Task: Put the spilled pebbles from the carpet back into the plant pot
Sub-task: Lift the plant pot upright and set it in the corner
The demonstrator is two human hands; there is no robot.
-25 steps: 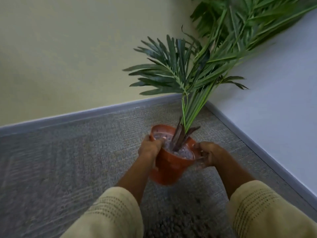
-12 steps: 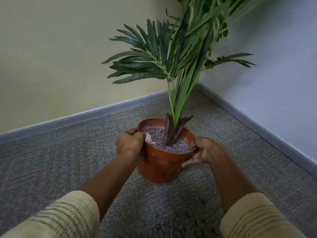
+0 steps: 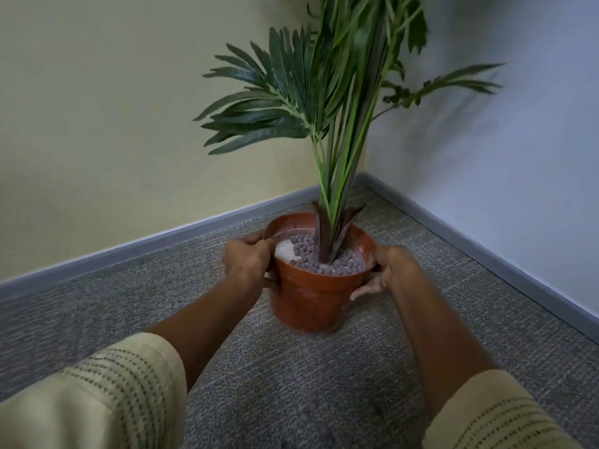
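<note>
An orange-brown plastic plant pot (image 3: pixel 311 303) stands upright on the grey carpet (image 3: pixel 97 303) near the room's corner. A green palm-like plant (image 3: pixel 324 102) rises from it. Grey-purple pebbles (image 3: pixel 330 260) partly cover the top of the pot, and a white patch (image 3: pixel 284 252) shows at its left inside. My left hand (image 3: pixel 249 260) grips the pot's left rim. On the pot's right side, my right hand (image 3: pixel 387 273) holds the rim and wall. No loose pebbles show on the carpet in this view.
A yellow wall (image 3: pixel 97 124) runs along the left and a pale blue-white wall (image 3: pixel 518 173) along the right, meeting just behind the pot. A grey skirting board (image 3: pixel 129 251) edges both. Cream sleeves (image 3: pixel 107 396) fill the lower corners.
The pot went from tilted toward the right wall to upright on the carpet. The view shifted up, so the pile of spilled pebbles near me dropped out of sight. Both hands stayed on the pot.
</note>
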